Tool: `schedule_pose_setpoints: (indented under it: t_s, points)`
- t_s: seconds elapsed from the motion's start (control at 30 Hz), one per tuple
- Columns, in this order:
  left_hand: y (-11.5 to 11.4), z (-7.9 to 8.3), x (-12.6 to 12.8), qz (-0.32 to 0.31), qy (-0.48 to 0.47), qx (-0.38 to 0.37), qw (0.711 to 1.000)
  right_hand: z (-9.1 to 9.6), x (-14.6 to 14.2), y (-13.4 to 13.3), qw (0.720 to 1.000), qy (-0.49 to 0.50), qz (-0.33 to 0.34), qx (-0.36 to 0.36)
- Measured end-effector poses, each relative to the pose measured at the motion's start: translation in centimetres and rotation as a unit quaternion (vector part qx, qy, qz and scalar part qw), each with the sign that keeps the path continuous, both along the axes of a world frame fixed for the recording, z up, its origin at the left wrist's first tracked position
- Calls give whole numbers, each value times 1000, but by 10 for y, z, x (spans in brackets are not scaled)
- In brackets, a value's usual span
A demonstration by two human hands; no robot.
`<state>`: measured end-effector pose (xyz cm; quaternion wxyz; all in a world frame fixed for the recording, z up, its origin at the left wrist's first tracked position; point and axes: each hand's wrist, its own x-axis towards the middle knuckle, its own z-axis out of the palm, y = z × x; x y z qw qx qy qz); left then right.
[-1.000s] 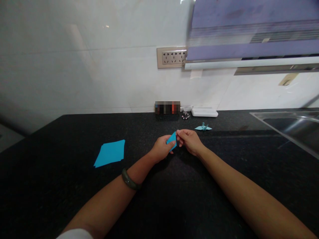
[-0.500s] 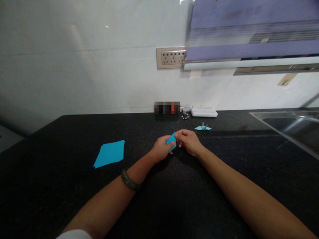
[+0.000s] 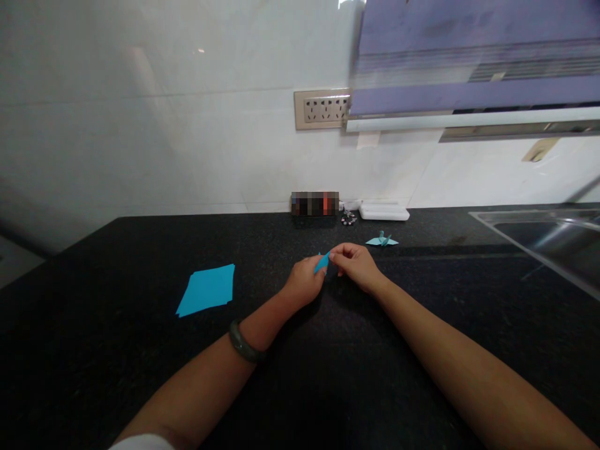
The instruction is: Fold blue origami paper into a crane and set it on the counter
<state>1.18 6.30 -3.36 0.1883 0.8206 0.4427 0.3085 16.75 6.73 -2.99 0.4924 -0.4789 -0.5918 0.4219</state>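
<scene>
A small folded piece of blue paper [image 3: 321,263] is held between my two hands above the counter. My left hand [image 3: 304,280] is closed around its lower part, hiding much of it. With thumb and fingertips, my right hand [image 3: 355,265] pinches the paper's upper right tip. Further back on the right rests a pale blue origami crane [image 3: 382,240] with its wings spread. Off to the left lies a stack of blue paper sheets [image 3: 209,289], its edges slightly uneven.
The black countertop [image 3: 140,375] runs back to a white wall. Along the wall stand a dark blurred box [image 3: 314,204], a small dark-and-light trinket [image 3: 348,218] and a white plastic object [image 3: 384,211]. A metal sink [image 3: 557,237] is set in at the right.
My left hand has turned, so its back covers more of the folded paper, which now shows a narrower face. My right hand keeps pinching the tip and has barely moved.
</scene>
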Motion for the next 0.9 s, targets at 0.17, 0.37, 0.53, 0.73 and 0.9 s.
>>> schedule_pose_setpoints:
  t_s: [0.17, 0.37, 0.53, 0.73, 0.9]
  points:
    - [-5, 3, 0, 1, 102, 83, 991, 0, 1, 0, 997, -67, -21, 28]
    - [-15, 9, 1, 55, 213, 140, 965, 1, -6, -1, 989, -114, -80, 51]
    - [-23, 14, 5, 69, 251, 172, 950, 6, -13, -9, 980, -122, -143, 69]
    - [-15, 9, 4, 37, 90, 69, 993, 6, -14, -9, 988, -82, -125, 48]
    - [-1, 2, 1, 15, -44, -44, 998, 3, -7, -3, 1000, -23, -5, -14]
